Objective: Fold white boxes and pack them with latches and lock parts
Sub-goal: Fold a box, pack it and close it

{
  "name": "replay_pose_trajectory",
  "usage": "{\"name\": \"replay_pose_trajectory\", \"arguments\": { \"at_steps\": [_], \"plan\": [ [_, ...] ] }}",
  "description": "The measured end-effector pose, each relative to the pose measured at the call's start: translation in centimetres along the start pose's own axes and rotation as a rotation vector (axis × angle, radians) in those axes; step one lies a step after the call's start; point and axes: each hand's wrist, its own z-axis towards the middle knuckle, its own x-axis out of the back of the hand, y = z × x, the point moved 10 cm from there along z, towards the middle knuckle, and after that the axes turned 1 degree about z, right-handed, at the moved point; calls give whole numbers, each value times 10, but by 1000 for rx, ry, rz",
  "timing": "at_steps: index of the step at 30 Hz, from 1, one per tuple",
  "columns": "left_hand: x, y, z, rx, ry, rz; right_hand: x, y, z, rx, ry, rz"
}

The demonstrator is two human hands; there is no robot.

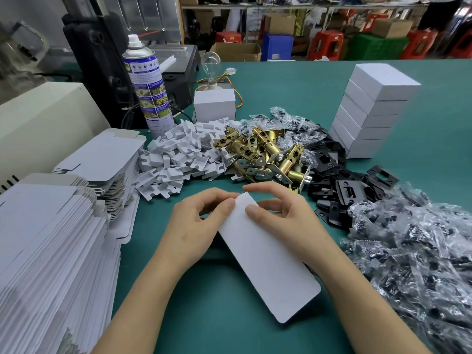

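A flat white box blank (268, 261) is held tilted above the green table (293, 80), its long side running toward me. My left hand (196, 221) pinches its far end from the left with thumb and fingers. My right hand (281, 213) grips the same end from the right, thumb pressed on the top face. Behind the hands lies a heap of brass latches (265, 154). Black strike plates (339, 180) lie to their right, white card inserts (178, 157) to their left. Bagged black parts (419, 251) pile up at the right.
Stacks of flat white box blanks (51, 246) fill the left side. A tower of folded white boxes (370, 111) stands at the back right; a single box (214, 104) sits behind the inserts. A spray can (148, 85) and a machine (102, 54) stand at the back left.
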Motion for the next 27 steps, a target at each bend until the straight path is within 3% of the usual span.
{"name": "replay_pose_trajectory", "arguments": {
  "at_steps": [7, 15, 24, 27],
  "plan": [
    [-1, 8, -3, -45, 19, 119, 1, 4, 1, -24, -1, -9],
    [7, -2, -1, 39, 116, 45, 11, 10, 2, -53, 77, 94],
    [3, 0, -3, 21, 65, 99, 9, 9, 2, -56, 65, 51],
    [-2, -6, -1, 61, 29, -4, 11, 10, 1, -79, 90, 114]
  ]
}}
